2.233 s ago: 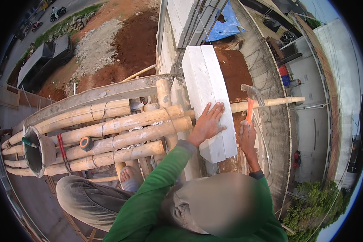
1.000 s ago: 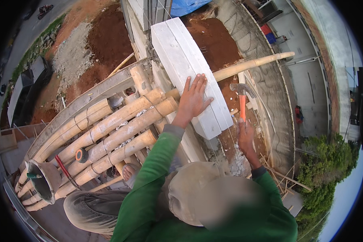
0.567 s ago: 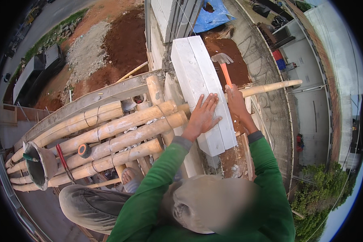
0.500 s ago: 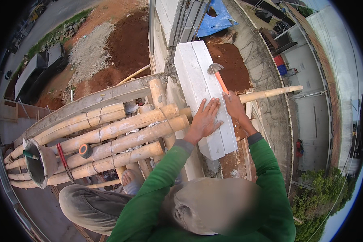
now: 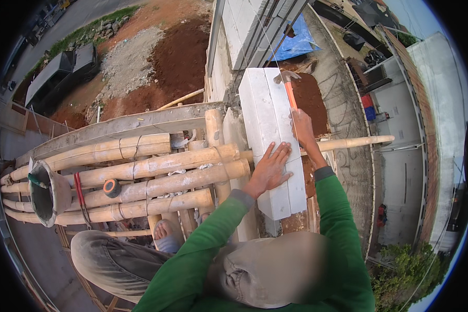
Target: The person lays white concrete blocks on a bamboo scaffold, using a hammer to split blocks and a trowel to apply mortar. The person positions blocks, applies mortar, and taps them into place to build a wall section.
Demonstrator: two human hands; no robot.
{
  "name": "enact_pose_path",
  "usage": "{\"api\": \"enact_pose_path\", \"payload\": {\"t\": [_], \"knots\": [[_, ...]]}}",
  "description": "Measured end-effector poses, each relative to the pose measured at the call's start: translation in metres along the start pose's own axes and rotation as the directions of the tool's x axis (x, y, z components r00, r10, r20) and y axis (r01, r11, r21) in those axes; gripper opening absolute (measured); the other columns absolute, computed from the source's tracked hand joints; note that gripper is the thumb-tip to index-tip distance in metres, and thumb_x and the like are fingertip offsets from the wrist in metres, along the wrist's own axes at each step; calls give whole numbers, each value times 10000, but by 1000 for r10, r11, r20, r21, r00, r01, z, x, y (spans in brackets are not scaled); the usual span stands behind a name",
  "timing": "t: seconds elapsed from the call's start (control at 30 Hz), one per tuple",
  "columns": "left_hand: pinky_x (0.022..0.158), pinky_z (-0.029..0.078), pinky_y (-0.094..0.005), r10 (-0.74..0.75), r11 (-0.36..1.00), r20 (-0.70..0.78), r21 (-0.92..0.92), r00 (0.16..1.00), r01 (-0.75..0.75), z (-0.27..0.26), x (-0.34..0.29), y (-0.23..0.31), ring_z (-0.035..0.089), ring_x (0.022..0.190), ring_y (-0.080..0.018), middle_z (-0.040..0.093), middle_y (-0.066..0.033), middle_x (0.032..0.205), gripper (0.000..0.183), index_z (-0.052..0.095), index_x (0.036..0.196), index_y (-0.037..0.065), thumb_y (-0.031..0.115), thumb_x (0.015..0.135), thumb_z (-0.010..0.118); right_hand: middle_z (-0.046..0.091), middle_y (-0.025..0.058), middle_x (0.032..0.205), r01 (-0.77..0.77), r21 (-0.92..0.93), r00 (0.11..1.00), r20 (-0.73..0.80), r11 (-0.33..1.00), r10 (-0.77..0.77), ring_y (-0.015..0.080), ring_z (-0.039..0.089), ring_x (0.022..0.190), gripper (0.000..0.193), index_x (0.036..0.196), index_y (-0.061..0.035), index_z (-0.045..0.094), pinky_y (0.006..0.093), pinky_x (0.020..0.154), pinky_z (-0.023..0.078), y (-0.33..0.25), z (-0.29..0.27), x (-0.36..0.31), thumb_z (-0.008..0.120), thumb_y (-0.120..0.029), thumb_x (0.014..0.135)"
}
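Two long white blocks, or one block with a lengthwise seam, lie on top of the narrow wall in front of me. My left hand presses flat on the top face near the close end, fingers spread. In my right hand is a hammer, gripped by its orange handle. The metal hammer head is by the right edge near the far end; whether it touches the block I cannot tell. A thin string runs over the blocks lengthwise.
Bamboo poles form a platform on the left, bearing a bucket, a red-handled tool and an orange-and-black tape measure. One pole sticks out right. My sandalled foot is on the platform. A blue tarp lies beyond.
The hammer and my right hand have moved forward along the block's right edge. My left hand stays flat on top. The whole view has shifted slightly.
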State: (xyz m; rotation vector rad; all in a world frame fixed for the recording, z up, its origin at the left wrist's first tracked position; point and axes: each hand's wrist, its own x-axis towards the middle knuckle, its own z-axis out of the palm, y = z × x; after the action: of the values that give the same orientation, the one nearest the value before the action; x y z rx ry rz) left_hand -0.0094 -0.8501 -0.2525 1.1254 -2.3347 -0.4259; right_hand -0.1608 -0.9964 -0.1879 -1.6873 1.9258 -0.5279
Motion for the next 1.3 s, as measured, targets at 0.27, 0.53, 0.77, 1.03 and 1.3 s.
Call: {"api": "enact_pose_path", "payload": {"t": [0.27, 0.53, 0.77, 1.03, 1.3], "knots": [[1367, 127, -535, -2, 1000, 35, 27, 999, 1, -1, 0, 2, 278, 1638, -302, 390, -186, 1719, 832, 435, 1611, -41, 586, 1067, 485, 700, 410, 1067, 37, -124, 999, 18, 992, -35, 588, 671, 1079, 554, 1066, 114, 653, 607, 934, 511, 10, -5, -17, 474, -404, 1143], [1368, 111, -532, -5, 998, 26, 64, 1000, 3, 1, 2, 1, 270, 1642, -298, 394, -186, 1717, 864, 406, 1628, -42, 596, 1054, 509, 704, 408, 1032, 111, -172, 993, -10, 979, -115, 585, 675, 1063, 547, 1113, 117, 635, 604, 904, 516, 42, -4, -72, 482, -407, 1145], [1369, 119, -515, -14, 992, 66, 123, 998, 5, -3, 3, 5, 272, 1645, -268, 378, -143, 1740, 868, 420, 1637, -14, 620, 1050, 501, 707, 359, 1000, -103, -237, 994, 13, 966, 110, 540, 691, 969, 492, 1111, 85, 617, 566, 834, 530, 45, -17, -134, 487, -388, 1152], [1362, 129, -534, -8, 998, 20, 55, 1000, 7, -2, 4, 3, 299, 1636, -285, 391, -168, 1727, 866, 427, 1629, -30, 587, 1034, 558, 682, 399, 933, -114, -129, 993, -52, 985, 108, 600, 658, 935, 485, 1036, 79, 601, 631, 798, 494, 69, -19, -179, 493, -381, 1147], [1364, 103, -537, -8, 999, 48, 44, 999, 6, 3, 5, 2, 275, 1646, -289, 381, -172, 1734, 870, 407, 1639, -32, 576, 1036, 561, 654, 339, 836, -221, 36, 974, -34, 975, 222, 519, 670, 816, 505, 1025, 68, 588, 579, 736, 482, 76, -32, -245, 513, -417, 1140]]}}
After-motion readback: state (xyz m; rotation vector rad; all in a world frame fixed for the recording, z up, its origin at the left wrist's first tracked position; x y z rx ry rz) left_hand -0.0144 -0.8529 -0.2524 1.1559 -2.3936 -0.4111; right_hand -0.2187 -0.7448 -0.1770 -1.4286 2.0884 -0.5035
